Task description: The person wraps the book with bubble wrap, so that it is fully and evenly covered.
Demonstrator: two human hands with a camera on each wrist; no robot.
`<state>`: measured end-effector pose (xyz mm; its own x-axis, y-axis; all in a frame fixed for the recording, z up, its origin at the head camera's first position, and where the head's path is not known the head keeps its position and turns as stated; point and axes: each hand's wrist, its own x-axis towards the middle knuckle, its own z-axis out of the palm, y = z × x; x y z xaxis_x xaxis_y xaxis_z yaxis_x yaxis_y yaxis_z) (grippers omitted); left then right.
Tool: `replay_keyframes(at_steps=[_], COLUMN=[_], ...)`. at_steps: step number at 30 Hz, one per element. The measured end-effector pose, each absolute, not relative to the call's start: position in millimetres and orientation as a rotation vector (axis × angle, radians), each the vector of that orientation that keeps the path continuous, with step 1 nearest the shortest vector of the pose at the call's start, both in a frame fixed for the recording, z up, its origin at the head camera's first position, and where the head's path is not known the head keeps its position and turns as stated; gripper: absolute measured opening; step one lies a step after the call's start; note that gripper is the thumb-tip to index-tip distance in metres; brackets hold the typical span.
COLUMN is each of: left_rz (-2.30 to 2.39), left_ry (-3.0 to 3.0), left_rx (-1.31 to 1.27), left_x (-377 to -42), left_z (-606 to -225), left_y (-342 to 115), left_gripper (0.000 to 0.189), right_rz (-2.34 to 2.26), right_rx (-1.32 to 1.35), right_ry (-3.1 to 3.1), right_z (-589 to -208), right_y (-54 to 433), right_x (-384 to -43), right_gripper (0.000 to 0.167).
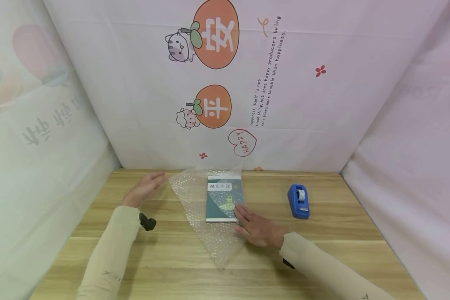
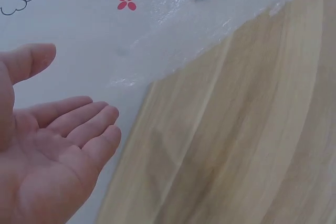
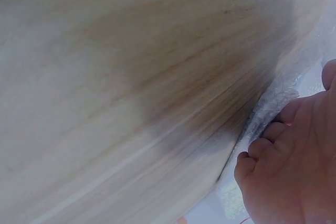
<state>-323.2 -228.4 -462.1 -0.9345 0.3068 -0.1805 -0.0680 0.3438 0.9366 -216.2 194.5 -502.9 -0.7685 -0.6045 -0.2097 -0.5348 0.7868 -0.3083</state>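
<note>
While left hand sits just left of bubble wrap, fingers together, thumb apart, book lies on wrap, partly covered; right hand rests at its right edge, fingers together; tape dispenser farther right.

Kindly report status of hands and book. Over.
Left hand empty, near bubble wrap. Right hand on bubble wrap at right edge of book. Tape dispenser farther right, seemingly clear.

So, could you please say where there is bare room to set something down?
Bare table lies between wrap and tape dispenser, beyond the right hand; between left sleeve and wrap; and this side of the wrap, between the sleeves. It's crowded at the book, where wrap and that hand meet.
</note>
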Motion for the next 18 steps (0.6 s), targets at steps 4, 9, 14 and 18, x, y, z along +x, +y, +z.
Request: replay_keyframes(at_steps=[4,9,14,18], left_rz=[1.807,1.901,2.011,2.078], left_ry=[2.111,1.991,1.86,1.786], left_rx=[0.236,0.284,0.227,0.135], left_x=[-326,-325,-327,-330], left_z=[-475,-485,-494,-504], left_y=[-226,-219,-208,-201], left_gripper=[0.064,0.059,0.059,0.055], right_rz=[-0.327,-0.294,-0.291,-0.283], right_rx=[-0.879,-0.874,-0.869,-0.875], right_ry=[2.687,2.698,2.698,2.704], right_z=[-504,-506,-506,-505], right_y=[194,195,195,196], right_x=[-216,-217,-216,-215], right_gripper=[0.07,0.071,0.071,0.071])
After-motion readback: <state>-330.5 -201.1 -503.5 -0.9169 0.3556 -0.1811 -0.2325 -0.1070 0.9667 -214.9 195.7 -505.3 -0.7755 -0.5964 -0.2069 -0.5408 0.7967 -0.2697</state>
